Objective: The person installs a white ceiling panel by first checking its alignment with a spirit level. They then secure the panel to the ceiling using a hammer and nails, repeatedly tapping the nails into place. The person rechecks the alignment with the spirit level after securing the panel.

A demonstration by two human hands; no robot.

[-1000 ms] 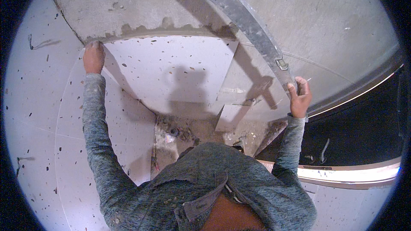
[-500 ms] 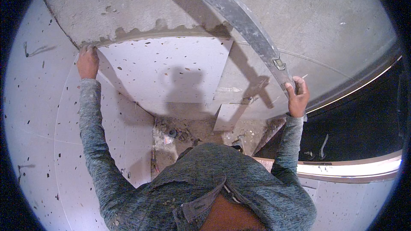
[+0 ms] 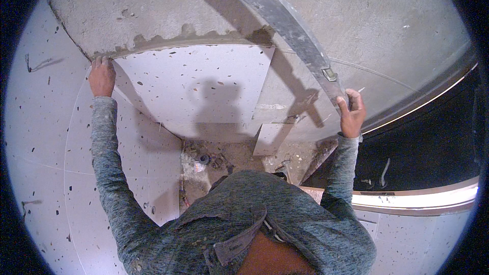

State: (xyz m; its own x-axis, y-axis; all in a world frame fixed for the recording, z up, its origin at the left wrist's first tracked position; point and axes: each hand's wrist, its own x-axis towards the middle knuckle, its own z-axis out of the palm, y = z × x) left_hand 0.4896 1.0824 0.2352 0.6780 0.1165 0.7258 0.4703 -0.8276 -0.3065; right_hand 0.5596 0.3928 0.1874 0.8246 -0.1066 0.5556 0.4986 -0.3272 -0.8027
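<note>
A long metal spirit level point(image 3: 277, 14) slants down the grey rendered wall from the top. My right hand point(image 3: 351, 114) closes round its lower end, thumb on the near face, just below a small vial window point(image 3: 329, 74). Far to the left, my left hand point(image 3: 102, 76) is at the corner where the two walls meet, by the top edge of a white speckled tile point(image 3: 188, 84). Its fingers are bent and close together. Their tips are hidden, so what they grip, if anything, does not show.
White speckled tiles cover the left wall point(image 3: 38, 127), with wires point(image 3: 30, 63) poking out. A cut tile piece point(image 3: 269, 138) leans low against the wall. Loose debris and a small dark round object point(image 3: 204, 159) lie on the floor. A dark opening point(image 3: 407, 137) is at right.
The view has shifted very slightly. Both hands keep their places, the right one still on the level and the left one at the tile's corner.
</note>
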